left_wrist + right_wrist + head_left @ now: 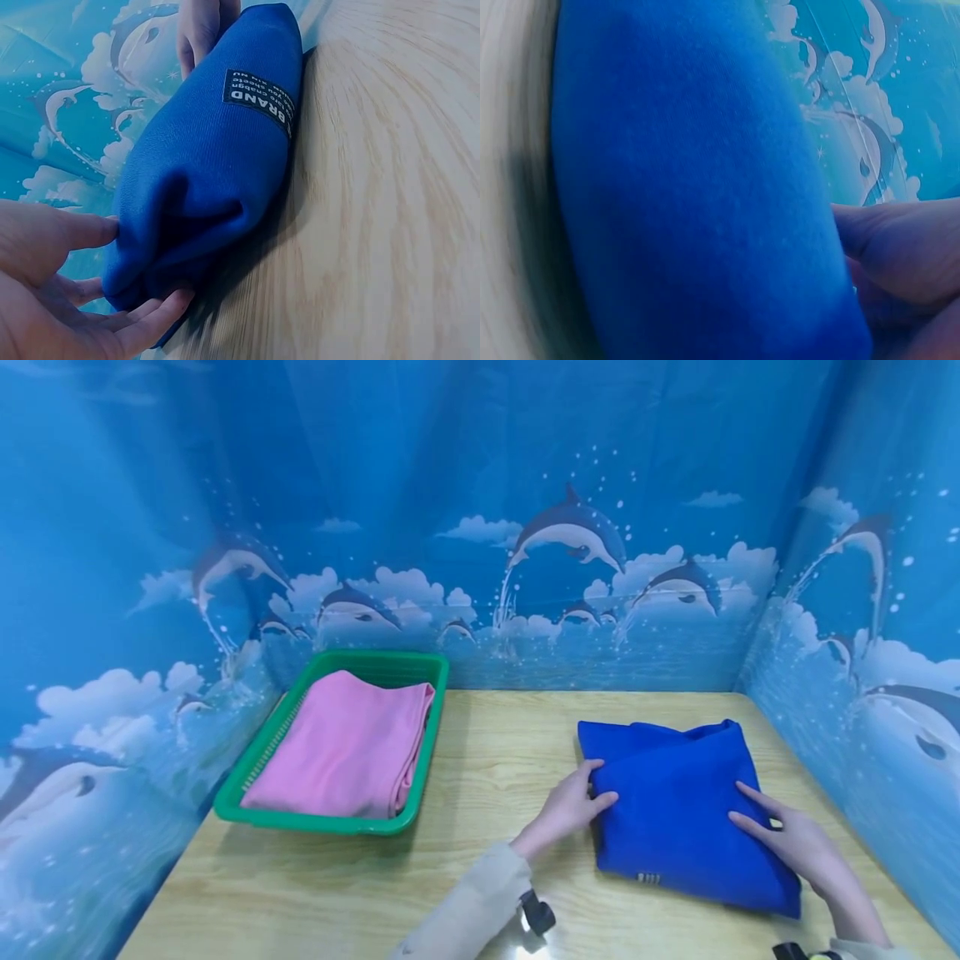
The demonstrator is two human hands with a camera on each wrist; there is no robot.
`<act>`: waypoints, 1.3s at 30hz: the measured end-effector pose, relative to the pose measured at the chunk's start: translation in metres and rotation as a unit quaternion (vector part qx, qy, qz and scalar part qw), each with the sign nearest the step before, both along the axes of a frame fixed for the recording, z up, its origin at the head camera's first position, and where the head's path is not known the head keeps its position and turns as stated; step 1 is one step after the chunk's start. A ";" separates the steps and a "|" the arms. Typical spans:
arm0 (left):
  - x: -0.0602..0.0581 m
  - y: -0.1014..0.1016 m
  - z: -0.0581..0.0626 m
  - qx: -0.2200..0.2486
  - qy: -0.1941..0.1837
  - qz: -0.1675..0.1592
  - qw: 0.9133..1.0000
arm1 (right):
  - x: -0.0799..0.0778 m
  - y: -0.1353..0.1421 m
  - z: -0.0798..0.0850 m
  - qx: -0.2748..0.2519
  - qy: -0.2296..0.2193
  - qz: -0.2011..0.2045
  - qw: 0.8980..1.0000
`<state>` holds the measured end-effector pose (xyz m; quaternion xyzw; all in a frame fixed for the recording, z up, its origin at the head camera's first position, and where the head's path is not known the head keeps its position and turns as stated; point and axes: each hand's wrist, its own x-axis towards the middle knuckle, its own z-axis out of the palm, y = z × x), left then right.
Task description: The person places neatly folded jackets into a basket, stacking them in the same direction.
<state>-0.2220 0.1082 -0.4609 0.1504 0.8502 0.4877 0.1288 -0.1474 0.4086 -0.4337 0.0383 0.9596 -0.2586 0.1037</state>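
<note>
A folded blue cloth [675,810] with a dark printed label [259,101] lies on the right part of the table, its outline uneven. At its left edge, my left hand [570,802] holds the fabric, thumb on one side and fingertips by the lower fold in the left wrist view. A hollow fold opens between them. My right hand [806,847] holds the opposite edge, two digits over the top. Its other fingers are hidden by the cloth. Blue fabric fills much of the right wrist view, part of the right hand [907,255] behind it.
On the table's left stands a green basket [228,797] with a folded pink cloth [345,747] in it. Wooden tabletop [495,743] lies between basket and blue cloth. Dolphin-printed blue curtains [465,485] enclose the back and both sides.
</note>
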 end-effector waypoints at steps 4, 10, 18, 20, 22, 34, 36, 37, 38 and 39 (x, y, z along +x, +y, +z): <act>0.000 -0.008 0.001 0.007 -0.012 0.005 1.000 | 0.001 -0.008 -0.001 -0.023 0.000 -0.001 1.000; 0.000 -0.021 0.002 0.007 -0.007 0.009 1.000 | 0.000 -0.020 -0.001 -0.036 0.016 0.003 0.999; 0.001 -0.039 -0.002 0.023 -0.018 0.020 0.999 | -0.002 -0.036 -0.002 -0.039 0.035 0.004 0.999; 0.000 -0.043 -0.002 0.020 -0.007 0.021 1.000 | -0.003 -0.039 -0.001 -0.054 0.026 0.001 0.998; 0.000 -0.048 -0.001 0.019 0.001 0.023 1.000 | -0.004 -0.043 -0.001 -0.074 0.020 0.003 0.997; 0.001 -0.072 0.000 0.028 -0.010 0.050 0.998 | -0.010 -0.062 -0.004 -0.153 -0.006 -0.012 0.988; 0.002 -0.076 0.000 0.032 -0.016 0.054 0.998 | -0.011 -0.066 -0.004 -0.152 -0.006 -0.011 0.988; 0.002 -0.078 0.000 0.032 -0.021 0.057 0.998 | -0.011 -0.069 -0.004 -0.153 -0.003 -0.008 0.988; 0.002 -0.080 0.000 0.032 -0.022 0.060 0.997 | -0.011 -0.071 -0.003 -0.154 -0.001 -0.007 0.988; 0.002 -0.082 0.000 0.032 -0.024 0.062 0.997 | -0.012 -0.073 -0.003 -0.156 0.000 -0.004 0.988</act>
